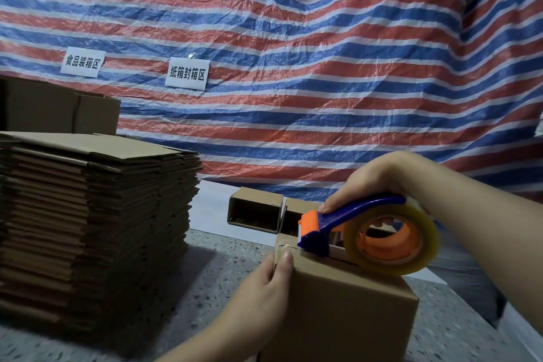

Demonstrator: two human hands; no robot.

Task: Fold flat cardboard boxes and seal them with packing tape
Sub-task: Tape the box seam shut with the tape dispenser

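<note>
Speckled stone counter (205, 279), striped tarp backdrop (293, 53). Bottom centre: erected box (346, 308), likely light, stiff but dentable; best steadied at a corner edge. Left hand (264, 276) pinches its far-left corner, thumb on top. Right hand (379, 182) curls round the tape dispenser (352, 214), clear roll (390, 241) on the top seam. Behind it, open boxes (255, 210), contents unclear. Left: flat cardboard stack (94, 214).

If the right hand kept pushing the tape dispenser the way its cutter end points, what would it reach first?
Probably the left hand, whose fingers hold the near-left edge of the cardboard box. The right hand grips the tape dispenser, whose cutter points left along the box top towards those fingers. Depth is uncertain.
</note>
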